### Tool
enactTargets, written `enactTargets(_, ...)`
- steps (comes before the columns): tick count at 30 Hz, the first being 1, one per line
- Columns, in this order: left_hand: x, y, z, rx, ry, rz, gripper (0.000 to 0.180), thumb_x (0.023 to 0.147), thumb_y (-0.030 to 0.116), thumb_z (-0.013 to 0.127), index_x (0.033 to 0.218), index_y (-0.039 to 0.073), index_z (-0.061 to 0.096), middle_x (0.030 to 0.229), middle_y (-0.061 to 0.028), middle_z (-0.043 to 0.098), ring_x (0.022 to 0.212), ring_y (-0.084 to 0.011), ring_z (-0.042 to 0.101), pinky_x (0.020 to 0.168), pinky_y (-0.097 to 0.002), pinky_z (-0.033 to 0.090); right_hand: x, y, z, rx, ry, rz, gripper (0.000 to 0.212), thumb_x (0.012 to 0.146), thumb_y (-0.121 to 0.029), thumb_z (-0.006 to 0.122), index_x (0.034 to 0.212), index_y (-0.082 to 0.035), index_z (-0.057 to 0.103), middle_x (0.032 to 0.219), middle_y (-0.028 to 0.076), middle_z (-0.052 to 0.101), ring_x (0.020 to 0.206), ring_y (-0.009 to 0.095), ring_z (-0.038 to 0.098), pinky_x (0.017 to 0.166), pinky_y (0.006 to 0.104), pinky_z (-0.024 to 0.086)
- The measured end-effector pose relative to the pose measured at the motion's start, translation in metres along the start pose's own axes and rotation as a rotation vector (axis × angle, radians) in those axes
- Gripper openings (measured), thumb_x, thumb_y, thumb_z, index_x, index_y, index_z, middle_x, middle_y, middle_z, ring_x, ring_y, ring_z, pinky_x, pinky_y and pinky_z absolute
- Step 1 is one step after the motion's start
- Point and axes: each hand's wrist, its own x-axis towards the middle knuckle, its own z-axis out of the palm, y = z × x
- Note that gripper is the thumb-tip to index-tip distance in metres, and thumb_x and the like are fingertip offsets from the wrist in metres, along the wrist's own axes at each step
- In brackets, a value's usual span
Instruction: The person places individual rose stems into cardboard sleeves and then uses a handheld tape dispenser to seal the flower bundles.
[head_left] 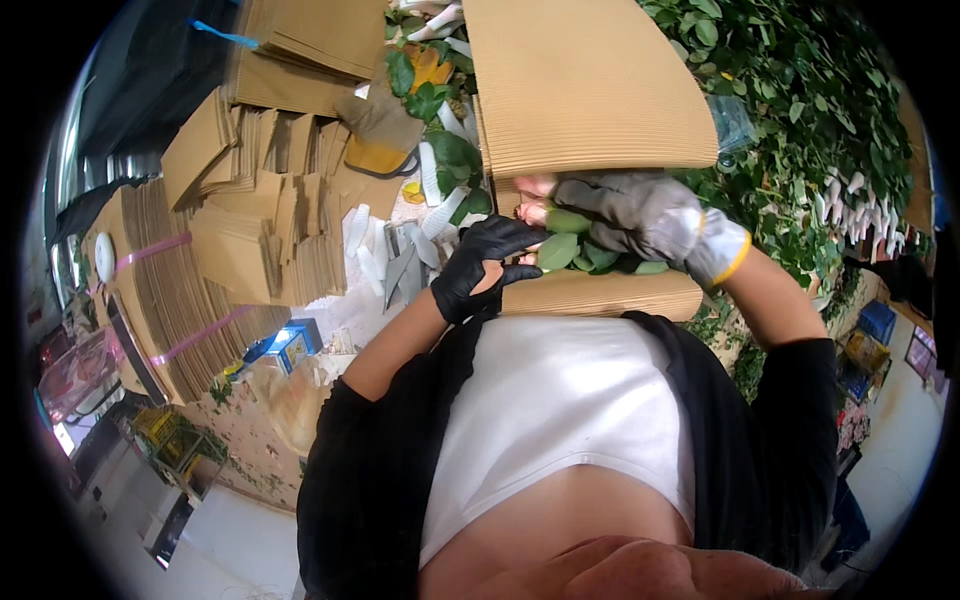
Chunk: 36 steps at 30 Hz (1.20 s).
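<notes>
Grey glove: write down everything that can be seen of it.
The grey glove covers the right hand. It looks like creased fabric, with a paler cuff and a yellow hem at the wrist. Its slightly blurred fingers point left among pink roses and leaves, seemingly touching them, beside cardboard; whether it grips anything is hidden.

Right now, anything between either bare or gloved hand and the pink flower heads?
Nothing visible. The black-gloved left hand is close against the pink flower heads; the grey-gloved right hand is beside the uppermost one. The tan corrugated cardboard flap sits beyond them, not between.
</notes>
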Motion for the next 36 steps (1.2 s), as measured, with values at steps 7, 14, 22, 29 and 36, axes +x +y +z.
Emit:
enactTargets(7, 0.003, -0.005, 0.006, 0.012, -0.025, -0.03, 0.041, 0.071, 0.018, 0.076, 0.109, 0.01, 0.065, 0.101, -0.0081, 0.064, 0.091, -0.0275, 0.056, 0.081, -0.0363, 0.043, 0.009, -0.001, 0.025, -0.096, 0.146, 0.004, 0.024, 0.085, -0.018, 0.057, 0.107, -0.011, 0.064, 0.08, 0.015, 0.064, 0.072, 0.033, 0.063, 0.064, 0.0406, 0.05)
enactTargets(14, -0.009, -0.002, 0.002, 0.202, -0.053, -0.077, 0.042, 0.072, 0.026, 0.076, 0.111, 0.016, 0.066, 0.104, -0.0082, 0.056, 0.096, -0.0254, 0.053, 0.084, -0.035, 0.043, 0.016, 0.023, 0.056, -0.1, 0.086, -0.084, 0.022, 0.087, -0.023, 0.054, 0.099, -0.006, 0.062, 0.078, 0.016, 0.064, 0.069, 0.035, 0.063, 0.059, 0.0437, 0.049)
enactTargets(22, 0.01, -0.006, 0.002, 0.078, 0.2, -0.071, 0.038, 0.074, 0.002, 0.068, 0.111, 0.011, 0.067, 0.091, -0.0101, 0.06, 0.089, -0.0256, 0.056, 0.079, -0.0353, 0.045, 0.017, 0.017, 0.068, -0.25, 0.034, 0.059, 0.015, 0.079, -0.019, 0.056, 0.083, -0.004, 0.06, 0.071, 0.014, 0.063, 0.068, 0.033, 0.064, 0.055, 0.0431, 0.049)
enactTargets(29, 0.009, 0.001, 0.009, 0.068, 0.13, -0.104, 0.048, 0.072, 0.007, 0.071, 0.119, 0.012, 0.063, 0.092, -0.0099, 0.054, 0.091, -0.0287, 0.05, 0.081, -0.0395, 0.041, 0.019, -0.017, 0.011, 0.026, -0.032, 0.383, 0.026, 0.085, -0.03, 0.058, 0.094, -0.007, 0.065, 0.083, 0.014, 0.066, 0.075, 0.031, 0.064, 0.068, 0.0388, 0.05)
enactTargets(36, 0.003, -0.018, 0.015, 0.396, 0.131, 0.009, 0.048, 0.068, 0.015, 0.075, 0.115, 0.017, 0.066, 0.113, -0.0135, 0.053, 0.102, -0.0308, 0.05, 0.087, -0.0417, 0.042, 0.038, -0.015, 0.027, 0.242, 0.105, 0.492, 0.052, 0.089, -0.056, 0.046, 0.105, -0.011, 0.067, 0.107, 0.014, 0.066, 0.098, 0.03, 0.061, 0.087, 0.0378, 0.045)
